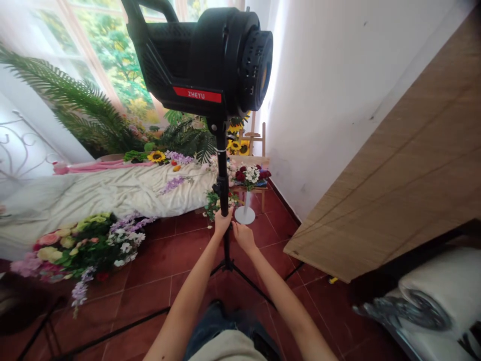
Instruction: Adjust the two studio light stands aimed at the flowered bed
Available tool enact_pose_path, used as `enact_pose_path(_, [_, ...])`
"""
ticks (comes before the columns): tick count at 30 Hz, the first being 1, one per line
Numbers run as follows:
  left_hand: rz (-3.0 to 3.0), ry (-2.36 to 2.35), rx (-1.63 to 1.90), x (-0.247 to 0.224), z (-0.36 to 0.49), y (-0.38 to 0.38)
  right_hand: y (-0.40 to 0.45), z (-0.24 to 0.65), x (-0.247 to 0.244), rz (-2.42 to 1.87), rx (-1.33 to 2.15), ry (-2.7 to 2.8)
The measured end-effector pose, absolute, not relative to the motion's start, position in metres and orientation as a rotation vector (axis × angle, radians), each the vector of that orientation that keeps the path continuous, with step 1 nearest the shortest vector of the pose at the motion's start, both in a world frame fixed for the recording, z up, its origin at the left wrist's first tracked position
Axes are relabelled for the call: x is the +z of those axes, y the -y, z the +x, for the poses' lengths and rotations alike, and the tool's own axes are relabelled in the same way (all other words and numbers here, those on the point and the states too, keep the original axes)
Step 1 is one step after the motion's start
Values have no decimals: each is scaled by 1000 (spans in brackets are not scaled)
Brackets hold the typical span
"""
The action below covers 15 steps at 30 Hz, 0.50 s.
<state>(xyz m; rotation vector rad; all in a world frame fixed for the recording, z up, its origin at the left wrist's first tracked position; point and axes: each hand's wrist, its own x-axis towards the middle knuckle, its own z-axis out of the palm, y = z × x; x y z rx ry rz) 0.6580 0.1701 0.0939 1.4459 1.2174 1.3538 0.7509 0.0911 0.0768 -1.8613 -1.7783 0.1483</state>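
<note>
A large black studio light (pixel 195 62) with a red label reading ZHEYU sits on top of a black light stand (pixel 223 193) straight ahead of me. My left hand (pixel 223 221) is wrapped round the stand's pole, below a clamp collar. Slightly lower and to the right, my right hand (pixel 243 236) is closed against the pole's side, its fingertips at a small dark locking knob (pixel 232 225) that they mostly hide. Below my hands, the tripod legs (pixel 251 283) spread over the floor.
To the left, a bed with a cream blanket (pixel 150 193) bears sunflowers and purple blossoms. A big flower arrangement (pixel 86 243) stands before it. Behind the stand are a white round base (pixel 245 215) and a wooden easel (pixel 263 140). A wooden panel (pixel 383 165) leans right; another black leg (pixel 112 333) crosses the tiles.
</note>
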Motion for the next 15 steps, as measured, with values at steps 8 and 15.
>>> enact_pose_path(8, [1494, -1148, 1431, 98, 650, -132, -78, 746, 74, -1916, 243, 1737])
enact_pose_path(15, [1221, -1306, 1309, 25, 588, -55, -65, 738, 82, -1881, 383, 1626])
